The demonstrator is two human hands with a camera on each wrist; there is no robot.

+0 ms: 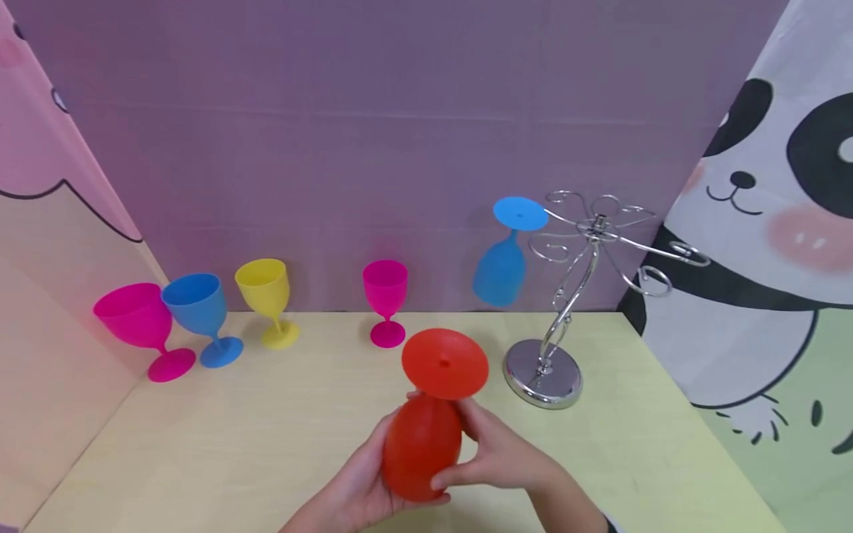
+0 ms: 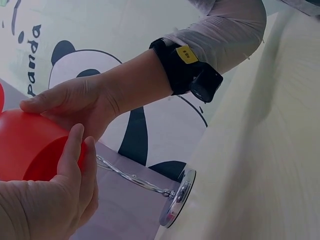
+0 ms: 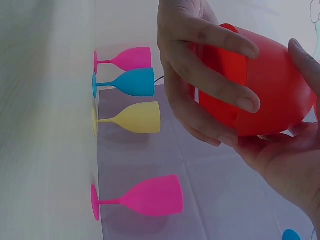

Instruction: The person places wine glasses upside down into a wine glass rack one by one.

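A red plastic goblet is held upside down over the front of the table, its round foot on top. My left hand grips the bowl from the left, with fingers around the rim; in the right wrist view these left fingers wrap over the bowl's side. The right hand holds the bowl from the right, thumb low on it and fingers up near the stem. In the left wrist view, the goblet's open mouth faces down toward the table.
A chrome stemware rack with curled arms stands at the right. From its left arm hangs an upside-down blue goblet. Upright along the back are goblets in pink, yellow, blue and another pink. A purple backdrop rises behind.
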